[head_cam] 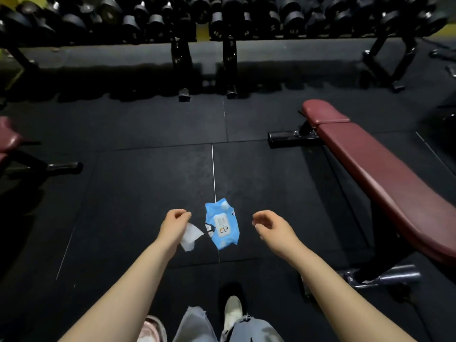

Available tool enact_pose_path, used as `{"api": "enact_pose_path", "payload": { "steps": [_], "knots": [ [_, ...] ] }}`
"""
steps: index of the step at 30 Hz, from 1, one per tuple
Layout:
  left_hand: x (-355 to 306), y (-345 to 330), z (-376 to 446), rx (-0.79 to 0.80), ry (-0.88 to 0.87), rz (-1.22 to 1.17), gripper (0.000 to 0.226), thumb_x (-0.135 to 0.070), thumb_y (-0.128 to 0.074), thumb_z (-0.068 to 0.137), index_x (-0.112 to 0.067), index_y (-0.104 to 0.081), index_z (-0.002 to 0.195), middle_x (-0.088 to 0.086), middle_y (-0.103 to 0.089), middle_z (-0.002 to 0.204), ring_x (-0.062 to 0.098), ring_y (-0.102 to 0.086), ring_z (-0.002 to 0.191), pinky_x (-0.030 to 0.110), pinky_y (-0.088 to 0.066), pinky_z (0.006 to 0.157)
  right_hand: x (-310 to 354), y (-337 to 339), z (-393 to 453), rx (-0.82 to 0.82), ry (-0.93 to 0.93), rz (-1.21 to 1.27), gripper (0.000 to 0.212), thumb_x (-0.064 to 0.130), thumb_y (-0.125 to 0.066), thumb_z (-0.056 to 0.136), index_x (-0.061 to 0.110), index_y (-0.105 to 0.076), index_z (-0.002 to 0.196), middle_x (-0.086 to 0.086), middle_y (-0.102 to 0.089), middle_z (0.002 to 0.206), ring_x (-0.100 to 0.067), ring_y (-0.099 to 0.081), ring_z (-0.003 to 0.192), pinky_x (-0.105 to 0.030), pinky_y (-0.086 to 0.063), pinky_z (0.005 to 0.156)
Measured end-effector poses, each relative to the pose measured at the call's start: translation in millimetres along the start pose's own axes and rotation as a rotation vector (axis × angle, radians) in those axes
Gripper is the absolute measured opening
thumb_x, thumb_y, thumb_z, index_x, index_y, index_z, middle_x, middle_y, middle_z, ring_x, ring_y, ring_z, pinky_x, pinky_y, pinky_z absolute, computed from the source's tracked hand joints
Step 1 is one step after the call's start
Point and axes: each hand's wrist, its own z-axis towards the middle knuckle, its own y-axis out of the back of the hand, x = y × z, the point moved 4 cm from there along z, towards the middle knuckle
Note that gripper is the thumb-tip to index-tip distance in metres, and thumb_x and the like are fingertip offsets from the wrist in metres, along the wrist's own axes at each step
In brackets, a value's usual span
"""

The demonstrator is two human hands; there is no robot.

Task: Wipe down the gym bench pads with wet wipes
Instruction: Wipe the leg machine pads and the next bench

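Nearest the camera, two shoes [233,314] and frayed jeans cuffs stand on the black rubber floor [123,193], short of the blue wipes pack [222,224]. That pack lies flat on the floor with its lid closed, between the two outstretched hands. Just left of the pack, the left hand [174,225] pinches a white wet wipe [190,236], which hangs loose below the fingers. Just right of the pack, the right hand [270,227] hovers with fingers loosely curled, grasping nothing.

Right of the pack and beyond it, the maroon bench pad [385,178] runs long on its black frame, with the shorter seat pad [323,113] at its far end. Left of the pack, well apart, the edge of a second bench [8,139] shows. Farthest off, a dumbbell rack [222,21] lines the wall.

The step in hand looks like fetching a wipe (one is drawn, no pad touched yet). The next move likely calls for turning right towards the bench, spreading the wipe flat under the palm and pressing it along the long pad.
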Motion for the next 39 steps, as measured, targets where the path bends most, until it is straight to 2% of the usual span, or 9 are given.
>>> {"api": "enact_pose_path", "payload": {
  "steps": [4,6,11,15,19,25,30,34,39],
  "knots": [
    [-30.0,-28.5,-14.8,0.191,0.025,-0.183,0.028,-0.015,-0.043,0.093,-0.016,-0.064,0.111,-0.001,-0.072,0.109,0.019,-0.065,0.097,0.038,-0.050,0.084,-6.9,4.4,6.3,0.000,-0.049,0.094,0.017,0.019,-0.061,0.091,0.029,-0.064,0.104,0.015,-0.066,0.105,-0.003,-0.062,0.100,-0.037,-0.053,0.093],
    [-45.8,-40.1,-25.6,0.283,0.005,-0.255,0.033,-0.008,-0.039,0.091,-0.010,-0.064,0.111,0.005,-0.074,0.108,0.022,-0.067,0.093,0.039,-0.052,0.080,-4.1,5.2,7.6,-0.015,-0.053,0.140,0.016,0.019,-0.062,0.090,0.031,-0.064,0.100,0.012,-0.067,0.102,-0.006,-0.063,0.097,-0.038,-0.054,0.091],
    [-79.6,-60.2,-46.1,0.548,-0.127,-0.194,0.048,-0.011,-0.047,0.061,-0.010,-0.066,0.105,0.006,-0.069,0.110,0.017,-0.065,0.094,0.029,-0.050,0.076,15.0,5.3,6.7,0.025,-0.014,0.163,0.019,0.026,-0.063,0.089,0.030,-0.064,0.108,0.012,-0.067,0.104,-0.004,-0.063,0.099,-0.033,-0.054,0.089],
    [-96.2,-66.4,-48.4,0.680,-0.231,-0.159,0.034,-0.007,-0.053,0.068,-0.009,-0.061,0.101,0.004,-0.062,0.093,0.021,-0.060,0.087,0.035,-0.046,0.077,33.3,8.5,3.9,0.043,0.034,0.144,0.016,0.029,-0.065,0.088,0.025,-0.067,0.103,0.011,-0.070,0.098,0.000,-0.063,0.088,-0.023,-0.052,0.080],
    [-113.3,-66.7,-45.6,0.747,-0.307,-0.109,0.014,-0.012,-0.060,0.078,-0.014,-0.060,0.091,0.004,-0.063,0.088,0.022,-0.059,0.085,0.040,-0.045,0.078,44.0,18.3,-0.7,-0.059,0.057,0.221,0.005,0.020,-0.066,0.085,0.016,-0.065,0.081,0.008,-0.066,0.075,-0.003,-0.057,0.069,-0.024,-0.046,0.068],
    [-137.1,-67.5,-37.3,0.742,-0.444,0.038,0.001,-0.018,-0.064,0.085,-0.018,-0.063,0.086,-0.002,-0.062,0.084,0.012,-0.057,0.080,0.029,-0.046,0.077,57.1,42.7,-15.0,-0.276,0.089,0.395,0.007,0.014,-0.059,0.089,0.010,-0.059,0.083,0.004,-0.053,0.073,-0.008,-0.046,0.068,-0.025,-0.039,0.066],
    [-166.3,-86.1,-45.5,0.791,-0.608,0.142,0.011,-0.011,-0.058,0.096,-0.017,-0.059,0.087,-0.008,-0.069,0.113,0.006,-0.064,0.097,0.022,-0.049,0.084,62.5,63.2,-32.4,-0.451,0.101,0.390,0.008,0.022,-0.058,0.091,0.020,-0.060,0.083,0.005,-0.055,0.071,-0.009,-0.047,0.065,-0.025,-0.041,0.062],
    [-191.5,-103.9,-63.8,0.875,-0.709,0.193,0.012,-0.020,-0.054,0.097,-0.024,-0.055,0.086,-0.005,-0.059,0.080,0.015,-0.048,0.069,0.027,-0.041,0.062,63.3,80.2,-54.3,-0.622,0.089,0.455,0.007,0.021,-0.058,0.094,0.020,-0.063,0.089,0.003,-0.064,0.080,-0.009,-0.057,0.071,-0.024,-0.048,0.067],
    [-211.0,-126.9,-94.2,0.925,-0.800,0.283,0.011,-0.025,-0.050,0.095,-0.027,-0.055,0.085,-0.005,-0.059,0.073,0.012,-0.052,0.066,0.034,-0.042,0.061,58.4,91.5,-91.6,-0.784,0.035,0.577,0.010,0.021,-0.055,0.095,0.019,-0.065,0.092,-0.001,-0.068,0.087,-0.011,-0.060,0.080,-0.027,-0.050,0.074]
  ]
}}
